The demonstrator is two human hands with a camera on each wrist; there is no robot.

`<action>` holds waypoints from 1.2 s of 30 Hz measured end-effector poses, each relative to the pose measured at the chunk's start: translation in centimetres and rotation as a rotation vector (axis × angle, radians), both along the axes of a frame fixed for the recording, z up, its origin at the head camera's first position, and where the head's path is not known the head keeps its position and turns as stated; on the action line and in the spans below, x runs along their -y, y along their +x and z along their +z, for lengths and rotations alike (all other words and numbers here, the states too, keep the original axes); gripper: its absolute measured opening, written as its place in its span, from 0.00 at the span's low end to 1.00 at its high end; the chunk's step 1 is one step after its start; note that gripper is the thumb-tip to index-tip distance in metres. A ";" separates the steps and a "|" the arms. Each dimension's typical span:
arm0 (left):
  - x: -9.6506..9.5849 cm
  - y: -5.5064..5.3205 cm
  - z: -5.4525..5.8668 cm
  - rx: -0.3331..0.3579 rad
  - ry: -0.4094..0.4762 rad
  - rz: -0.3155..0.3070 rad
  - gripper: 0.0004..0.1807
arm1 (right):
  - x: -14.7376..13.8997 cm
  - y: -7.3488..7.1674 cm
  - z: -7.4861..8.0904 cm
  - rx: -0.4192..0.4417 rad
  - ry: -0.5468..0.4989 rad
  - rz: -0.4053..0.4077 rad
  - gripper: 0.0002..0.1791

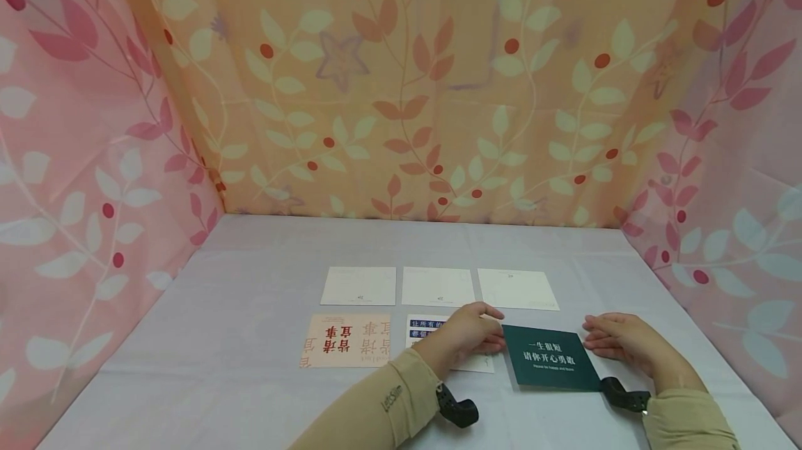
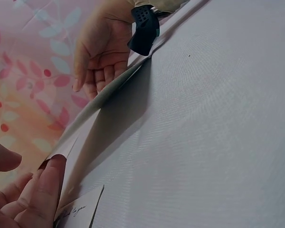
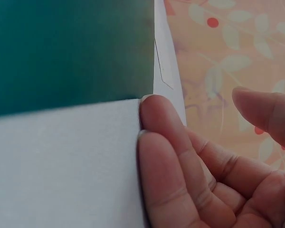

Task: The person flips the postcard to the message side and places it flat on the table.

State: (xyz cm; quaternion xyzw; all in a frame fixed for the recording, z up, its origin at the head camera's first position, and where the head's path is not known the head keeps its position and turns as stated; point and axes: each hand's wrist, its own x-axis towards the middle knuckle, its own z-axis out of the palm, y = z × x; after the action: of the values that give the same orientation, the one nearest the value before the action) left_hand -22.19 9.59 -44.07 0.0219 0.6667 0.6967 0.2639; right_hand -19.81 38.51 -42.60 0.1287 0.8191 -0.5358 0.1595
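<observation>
I see the left hand point(image 1: 462, 335), thumb apart, propping the card point(image 1: 551, 358) up edgewise; right hand point(image 1: 634, 345), thumb apart, beside it

**White table point(image 1: 156, 338), leafy cloth on three sides**

The back cloth point(image 1: 401, 11) is yellow-orange, printed with cream leaves point(image 1: 608, 95), coral leaves point(image 1: 443, 34) and scattered red dots point(image 1: 266, 51). A faint purple star point(image 1: 342, 61) shows left of its middle, and a faint purple square outline point(image 1: 495, 39) to the right of that, both well above the table. The cloth's lower edge meets the table's far side. The left cloth point(image 1: 37, 157) and right cloth point(image 1: 752, 150) are pink, with white leaves point(image 1: 60, 265), deeper pink leaves point(image 1: 80, 21) and more red dots; each borders one side of the table. The left wrist view catches a tiny dark speck point(image 2: 189, 55) on the table.
</observation>
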 end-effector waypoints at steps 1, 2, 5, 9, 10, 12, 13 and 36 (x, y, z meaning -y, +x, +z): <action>-0.1 0.0 -0.1 -0.003 -0.007 0.001 0.09 | 0.0 0.0 0.0 0.000 0.000 -0.002 0.27; -0.2 0.0 -0.1 -0.006 -0.014 0.001 0.08 | 0.0 0.0 0.0 0.000 0.002 -0.001 0.27; -0.4 0.0 -0.2 -0.017 -0.030 0.002 0.05 | -0.1 0.0 -0.1 0.000 0.005 -0.002 0.27; -0.7 0.0 -0.3 -0.027 -0.033 -0.002 0.05 | -0.1 -0.1 -0.1 0.001 0.004 -0.003 0.27; -0.7 0.1 -0.3 -0.027 -0.030 -0.001 0.06 | -0.1 -0.1 -0.1 0.001 0.003 -0.004 0.27; -0.8 0.1 -0.4 -0.030 -0.031 0.001 0.07 | -0.1 -0.1 -0.1 0.001 0.001 -0.004 0.27; -0.9 0.1 -0.4 -0.031 -0.033 0.003 0.07 | -0.1 -0.1 -0.1 0.001 0.001 -0.004 0.27; -0.1 -0.7 0.6 -0.050 -0.089 0.018 0.10 | 0.4 -0.2 0.1 -0.023 0.056 0.048 0.23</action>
State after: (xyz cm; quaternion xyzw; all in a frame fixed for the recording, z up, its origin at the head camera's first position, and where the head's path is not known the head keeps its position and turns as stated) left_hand -22.84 9.71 -43.50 0.0215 0.7037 0.6677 0.2418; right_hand -19.98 38.14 -42.50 0.1072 0.8385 -0.5100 0.1594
